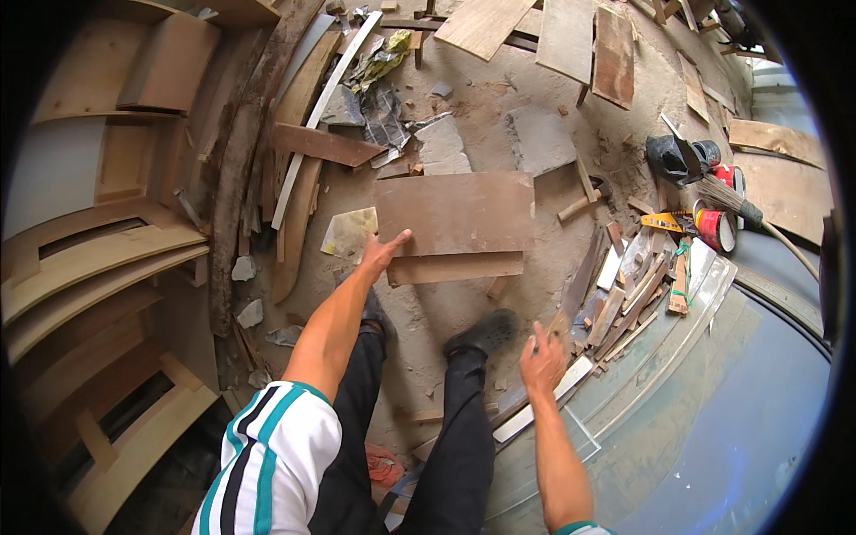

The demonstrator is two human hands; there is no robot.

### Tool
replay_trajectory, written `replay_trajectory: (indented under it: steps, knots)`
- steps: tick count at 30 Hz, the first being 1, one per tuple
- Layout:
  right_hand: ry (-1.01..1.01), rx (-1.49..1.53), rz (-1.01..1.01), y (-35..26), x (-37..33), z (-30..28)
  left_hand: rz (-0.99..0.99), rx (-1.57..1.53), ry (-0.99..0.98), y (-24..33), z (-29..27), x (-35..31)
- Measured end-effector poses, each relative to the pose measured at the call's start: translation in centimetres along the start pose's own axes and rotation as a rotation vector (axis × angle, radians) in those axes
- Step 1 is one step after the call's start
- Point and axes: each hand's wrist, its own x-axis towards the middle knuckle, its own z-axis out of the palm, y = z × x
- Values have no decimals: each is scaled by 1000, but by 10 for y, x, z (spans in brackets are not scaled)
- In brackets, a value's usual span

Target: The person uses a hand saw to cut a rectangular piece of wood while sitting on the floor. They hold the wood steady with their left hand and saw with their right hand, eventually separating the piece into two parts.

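Note:
A brown rectangular wooden board [459,212] lies in front of me above the dusty floor. My left hand [385,253] grips it at its lower left corner, thumb on top and the other fingers partly hidden. A second, narrower board [456,267] shows beneath its near edge. To the right, my right hand [542,360] is apart from the board with its fingers loosely extended. Nothing is visible in it. Nearest to that hand are wood strips [615,312] heaped along the glass-like sheet [695,419].
A hammer [578,207] lies right of the board. Beyond the strips are a yellow-handled tool [662,222], a red can [716,230] and a brush [727,196]. Wooden cabinet frames [107,259] stand left. Stone slabs [541,141] and loose planks [567,40] lie ahead.

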Motion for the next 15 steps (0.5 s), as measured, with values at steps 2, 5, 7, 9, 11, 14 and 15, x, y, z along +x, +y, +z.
replay_trajectory:
  steps: [2, 5, 7, 9, 11, 14, 15]
  knots:
    - [75, -121, -68, -5, 29, 7, 73, -73, -124, -1, -7, 8]
    - [160, -215, -60, -17, 81, 14, 139, -35, -107, -13, -1, 16]
    - [148, -237, -26, -41, 103, 14, 185, 37, -30, -36, -4, 17]
    - [166, -213, -21, -63, 123, 5, 158, -8, 28, -59, 4, 2]
    - [122, -237, 1, -66, 129, 0, 108, -48, 70, -71, 22, -31]
    - [81, -241, -1, -82, 129, -5, -94, -65, 77, -105, 42, -75]
    - [73, -227, -10, -87, 124, -4, -146, -66, 66, -118, 48, -88]
